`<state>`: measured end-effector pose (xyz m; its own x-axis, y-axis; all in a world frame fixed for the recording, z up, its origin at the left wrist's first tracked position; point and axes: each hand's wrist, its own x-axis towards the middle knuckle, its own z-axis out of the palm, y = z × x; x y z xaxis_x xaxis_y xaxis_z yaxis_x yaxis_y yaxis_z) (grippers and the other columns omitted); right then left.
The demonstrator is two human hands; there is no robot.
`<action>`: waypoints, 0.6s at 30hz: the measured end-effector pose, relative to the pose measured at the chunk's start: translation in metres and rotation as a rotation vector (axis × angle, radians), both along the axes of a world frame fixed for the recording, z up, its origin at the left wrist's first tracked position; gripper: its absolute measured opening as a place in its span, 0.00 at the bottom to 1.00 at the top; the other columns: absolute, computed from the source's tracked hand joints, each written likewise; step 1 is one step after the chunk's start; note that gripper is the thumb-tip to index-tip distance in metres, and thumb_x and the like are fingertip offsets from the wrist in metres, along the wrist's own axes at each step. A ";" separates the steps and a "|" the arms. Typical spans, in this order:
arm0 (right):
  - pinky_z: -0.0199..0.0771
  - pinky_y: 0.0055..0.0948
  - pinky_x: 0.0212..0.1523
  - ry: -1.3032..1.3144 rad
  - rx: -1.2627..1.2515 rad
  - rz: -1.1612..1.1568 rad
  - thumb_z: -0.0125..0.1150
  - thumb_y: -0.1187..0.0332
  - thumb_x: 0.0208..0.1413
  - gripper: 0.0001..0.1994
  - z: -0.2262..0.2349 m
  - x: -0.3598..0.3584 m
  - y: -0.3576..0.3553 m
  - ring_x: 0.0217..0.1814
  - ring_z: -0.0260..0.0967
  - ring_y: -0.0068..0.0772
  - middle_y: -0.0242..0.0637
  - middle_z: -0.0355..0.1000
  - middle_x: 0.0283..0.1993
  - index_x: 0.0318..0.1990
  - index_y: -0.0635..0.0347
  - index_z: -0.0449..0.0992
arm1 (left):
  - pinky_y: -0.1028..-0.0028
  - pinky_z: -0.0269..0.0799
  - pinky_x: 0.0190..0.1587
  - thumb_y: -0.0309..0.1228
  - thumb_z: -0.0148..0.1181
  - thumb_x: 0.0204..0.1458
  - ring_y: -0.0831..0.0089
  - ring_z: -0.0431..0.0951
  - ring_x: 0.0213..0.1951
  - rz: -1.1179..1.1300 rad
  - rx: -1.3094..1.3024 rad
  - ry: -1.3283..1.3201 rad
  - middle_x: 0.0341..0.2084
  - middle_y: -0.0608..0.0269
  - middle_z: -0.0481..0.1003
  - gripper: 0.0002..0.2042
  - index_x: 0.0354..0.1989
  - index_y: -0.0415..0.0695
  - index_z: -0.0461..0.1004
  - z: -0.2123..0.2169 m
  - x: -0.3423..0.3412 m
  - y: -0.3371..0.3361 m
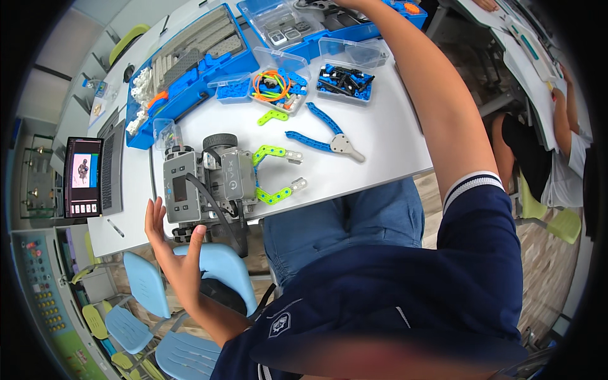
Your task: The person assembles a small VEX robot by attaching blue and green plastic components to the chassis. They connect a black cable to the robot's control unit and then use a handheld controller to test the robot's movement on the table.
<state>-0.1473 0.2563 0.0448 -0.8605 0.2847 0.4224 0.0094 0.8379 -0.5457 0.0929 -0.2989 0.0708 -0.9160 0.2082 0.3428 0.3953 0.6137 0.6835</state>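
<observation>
Right hand cut off above.

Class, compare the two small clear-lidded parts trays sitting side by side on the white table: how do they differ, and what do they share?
The left tray holds a colourful jumble, with orange and green loops and pale pieces; the right tray holds mostly black parts. The left tray lies nearer the blue pliers; the right tray lies beside the person's outstretched right arm. Both have blue bases, with their clear lids tipped open at the back.
</observation>
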 end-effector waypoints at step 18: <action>0.78 0.40 0.36 -0.051 0.068 0.121 0.74 0.60 0.46 0.16 -0.004 -0.027 -0.021 0.32 0.79 0.45 0.52 0.79 0.31 0.34 0.65 0.84 | 0.58 0.47 0.72 0.27 0.73 0.42 0.51 0.58 0.68 0.268 -0.097 0.151 0.66 0.37 0.56 0.52 0.74 0.39 0.44 -0.025 0.015 0.045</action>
